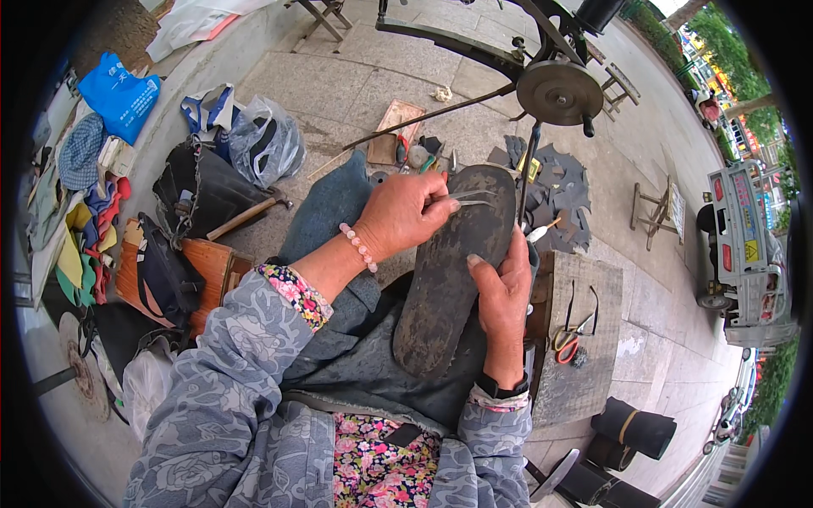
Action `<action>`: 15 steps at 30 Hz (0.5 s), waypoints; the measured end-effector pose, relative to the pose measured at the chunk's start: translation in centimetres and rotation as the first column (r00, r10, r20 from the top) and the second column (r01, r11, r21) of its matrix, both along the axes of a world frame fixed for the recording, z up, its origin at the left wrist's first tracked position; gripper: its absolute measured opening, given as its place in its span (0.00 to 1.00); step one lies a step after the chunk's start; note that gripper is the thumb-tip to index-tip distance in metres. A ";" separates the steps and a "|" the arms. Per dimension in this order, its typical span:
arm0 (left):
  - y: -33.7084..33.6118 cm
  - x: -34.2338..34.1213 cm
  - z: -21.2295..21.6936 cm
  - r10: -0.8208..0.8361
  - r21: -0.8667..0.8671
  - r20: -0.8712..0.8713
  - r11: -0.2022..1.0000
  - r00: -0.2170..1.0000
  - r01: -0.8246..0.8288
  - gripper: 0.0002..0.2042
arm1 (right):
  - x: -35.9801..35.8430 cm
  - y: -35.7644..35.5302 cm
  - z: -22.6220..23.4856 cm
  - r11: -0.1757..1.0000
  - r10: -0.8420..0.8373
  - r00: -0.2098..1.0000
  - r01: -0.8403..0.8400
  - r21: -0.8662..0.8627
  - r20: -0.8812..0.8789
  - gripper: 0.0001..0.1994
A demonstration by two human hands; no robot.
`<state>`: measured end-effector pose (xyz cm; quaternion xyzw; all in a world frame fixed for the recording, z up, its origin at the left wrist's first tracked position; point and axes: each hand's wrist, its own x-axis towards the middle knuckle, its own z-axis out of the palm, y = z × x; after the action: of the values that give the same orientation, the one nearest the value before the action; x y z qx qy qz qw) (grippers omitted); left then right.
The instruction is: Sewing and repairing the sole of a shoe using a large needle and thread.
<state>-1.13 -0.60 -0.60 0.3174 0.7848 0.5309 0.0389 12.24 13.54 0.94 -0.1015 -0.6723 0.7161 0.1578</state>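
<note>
A dark, worn shoe sole [449, 288] lies tilted over my lap, its scuffed bottom facing up. My right hand [506, 292] is closed round its right edge, thumb pressed on the bottom and fingers mostly hidden underneath. My left hand [402, 212], with a pink bead bracelet at its wrist, is closed on a metal tool with two thin prongs [474, 199]. The prongs lie against the upper part of the sole. The rest of that tool is hidden in the fist. A dark blue-grey cloth [326, 207] covers my lap.
Ahead stands a black hand-cranked sewing machine [559, 93]. A wooden board [584, 330] at right bears red-handled scissors [569, 341] and glasses. Black scraps [563, 182] lie beyond. At left are a hammer [246, 216], a wooden box [212, 275] and bags. Black rolls [635, 426] lie lower right.
</note>
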 end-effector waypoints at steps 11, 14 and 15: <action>0.2 0.0 0.0 -0.009 0.013 0.019 1.000 1.000 0.009 0.09 | 0.0 -0.1 0.1 1.000 -0.014 1.000 0.014 -0.012 -0.003 0.34; 0.1 0.0 0.1 -0.005 0.006 0.022 1.000 1.000 0.004 0.09 | 0.0 -0.2 0.3 1.000 -0.005 1.000 0.005 -0.011 -0.010 0.34; 0.0 0.0 0.1 -0.001 -0.006 0.016 1.000 1.000 0.001 0.09 | 0.0 -0.2 0.3 1.000 -0.003 1.000 0.003 -0.007 -0.013 0.33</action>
<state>-1.13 -0.59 -0.52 0.3134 0.7859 0.5310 0.0465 12.25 13.30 1.24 -0.0984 -0.6688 0.7187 0.1628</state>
